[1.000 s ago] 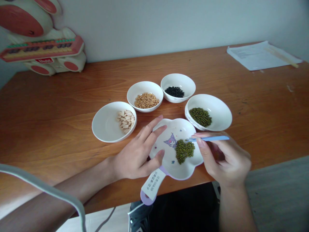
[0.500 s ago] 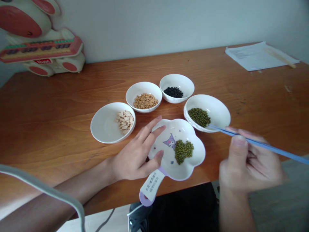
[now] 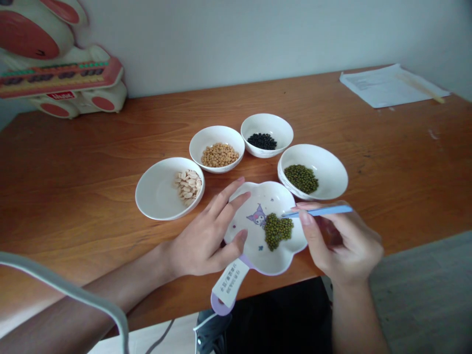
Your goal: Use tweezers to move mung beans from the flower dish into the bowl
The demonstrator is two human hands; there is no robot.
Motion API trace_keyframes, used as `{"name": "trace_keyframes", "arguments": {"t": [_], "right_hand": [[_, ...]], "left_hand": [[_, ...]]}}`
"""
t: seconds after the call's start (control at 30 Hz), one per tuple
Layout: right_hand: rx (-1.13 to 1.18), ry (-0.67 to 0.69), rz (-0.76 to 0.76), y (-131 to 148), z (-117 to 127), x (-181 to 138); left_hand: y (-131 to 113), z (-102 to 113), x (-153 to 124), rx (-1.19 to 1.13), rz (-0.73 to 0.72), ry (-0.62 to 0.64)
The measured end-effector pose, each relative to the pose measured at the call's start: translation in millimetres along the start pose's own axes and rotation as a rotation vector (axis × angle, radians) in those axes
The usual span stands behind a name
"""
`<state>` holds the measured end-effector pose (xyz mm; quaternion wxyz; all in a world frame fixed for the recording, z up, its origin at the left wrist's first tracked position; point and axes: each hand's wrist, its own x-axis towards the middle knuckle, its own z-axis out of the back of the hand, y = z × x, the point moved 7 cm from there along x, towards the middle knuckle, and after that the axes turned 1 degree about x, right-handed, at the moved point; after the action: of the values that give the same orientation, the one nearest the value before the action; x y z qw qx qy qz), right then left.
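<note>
Head view puts my right hand [image 3: 341,243] at the near right, thumb and fingers clamped on slim light-blue tweezers [image 3: 324,211]. Their tips point left, at the far edge of a loose pile of small round olive-green beans [image 3: 276,231]. I cannot tell whether the tips are apart or together, or whether a bean is between them.

Those beans lie in a white flower-shaped dish [image 3: 271,264] with a lilac rim and handle, near the table's [image 3: 92,162] near edge. My left hand [image 3: 202,241] lies over the dish's left side, fingers spread apart and thumb over the inside; I take this as steadying it.

Just beyond the dish to the right is a round white bowl [image 3: 334,174] with more green beans [image 3: 301,178]. Pale flat seeds [image 3: 189,187], round tan beans [image 3: 220,155] and black beans [image 3: 262,141] each have a round white bowl of their own, ranged from the left to the far side.

I judge the step in hand to be singling out a bean with the tweezers. The next move calls for a light, even squeeze: a hard round bean could skid from narrow tips.
</note>
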<state>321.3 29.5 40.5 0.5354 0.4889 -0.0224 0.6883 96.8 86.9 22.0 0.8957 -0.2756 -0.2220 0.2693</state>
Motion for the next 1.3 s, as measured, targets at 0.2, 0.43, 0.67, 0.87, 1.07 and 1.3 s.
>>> {"name": "trace_keyframes", "arguments": {"t": [0.2,0.43,0.67,0.87,1.07,1.3], "right_hand": [[0.041,0.021,0.006,-1.1,-2.3,0.5],[0.062,0.07,0.037,0.3,-6.3,1.9],[0.081,0.046,0.017,-1.5,-4.4,0.2],[0.06,-0.003,-0.042,-6.2,0.5,-3.5],[0.055,0.027,-0.02,-4.1,-2.2,-0.1],[0.078,0.061,-0.011,-2.7,-5.9,2.3]], "left_hand": [[0.5,-0.8,-0.8,-0.002,-0.003,0.001],[0.1,-0.6,-0.3,0.005,-0.005,0.001],[-0.7,-0.2,0.2,0.012,-0.009,0.003],[-1.0,-0.7,0.4,0.021,-0.011,0.0],[-0.4,-0.2,0.6,0.018,-0.014,-0.002],[-0.8,-0.1,0.5,0.017,-0.012,0.0]]}}
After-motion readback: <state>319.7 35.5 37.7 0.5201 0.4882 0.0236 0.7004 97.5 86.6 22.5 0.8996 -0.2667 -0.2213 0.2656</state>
